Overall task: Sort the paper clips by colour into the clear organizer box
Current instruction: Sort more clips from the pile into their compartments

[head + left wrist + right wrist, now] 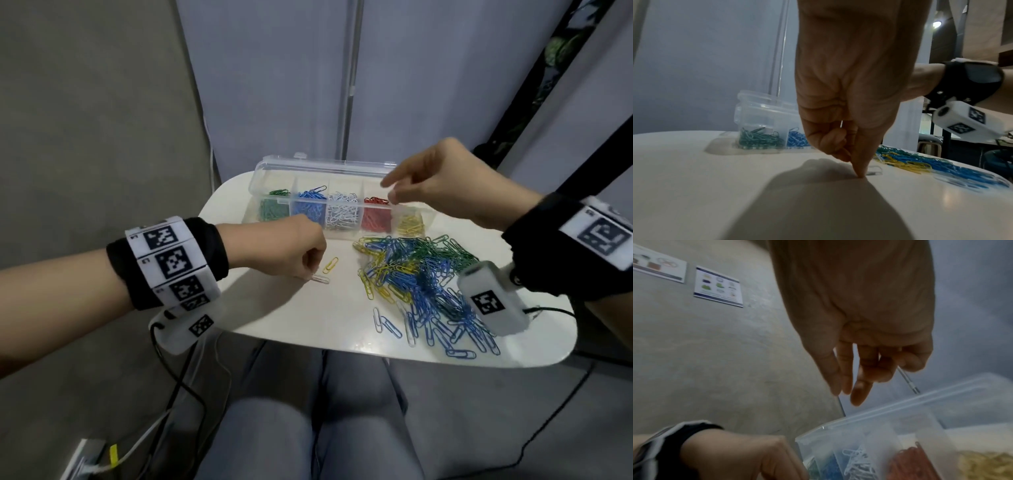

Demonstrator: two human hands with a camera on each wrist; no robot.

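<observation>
The clear organizer box point(325, 165) stands open at the back of the white table point(291, 318), with green, blue, white, red and yellow clips in separate compartments. A mixed pile of clips point(418, 270) lies to the right. My left hand point(308, 274) has one straight fingertip point(860, 173) pressed on the table beside a white clip point(321, 279), its other fingers curled. A lone yellow clip point(331, 265) lies just behind it. My right hand point(388, 192) hovers over the red compartment with relaxed fingers point(859, 394) holding nothing.
The box lid point(900, 404) stands up behind the compartments. The table's front edge point(342, 347) is near my knees. Cables hang off the left side point(178, 383). White wrist cameras point(493, 301) ride below both wrists.
</observation>
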